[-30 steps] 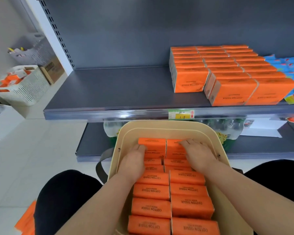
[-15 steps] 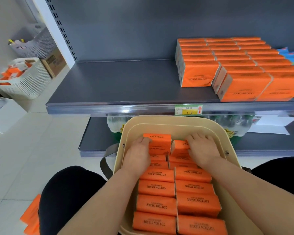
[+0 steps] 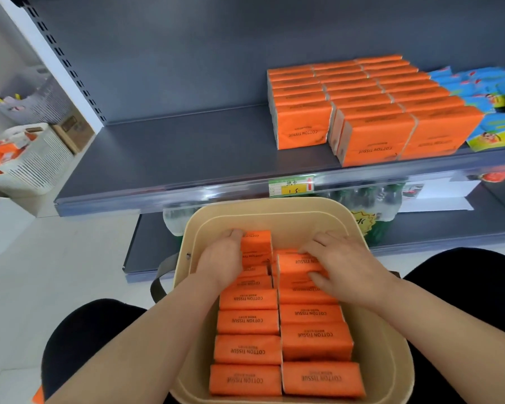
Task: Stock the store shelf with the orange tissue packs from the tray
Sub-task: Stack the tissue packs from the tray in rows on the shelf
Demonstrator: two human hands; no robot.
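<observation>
Reaching into beige tray (image 3: 277, 209) below shelf (image 3: 187, 147), person frees two far-end packs. Left hand (image 3: 220, 259) grips tilted pack (image 3: 257, 246), fingers hooked over its far edge. Right hand (image 3: 343, 266) pinches neighbouring pack (image 3: 296, 265) between fingers and thumb. Other orange tissue packs (image 3: 248, 319) lie in two rows in tray. Judged best: lift both straight up clear of rim, squeeze lightly, set upright on bare shelf just left of stocked rows (image 3: 362, 112), label facing front.
</observation>
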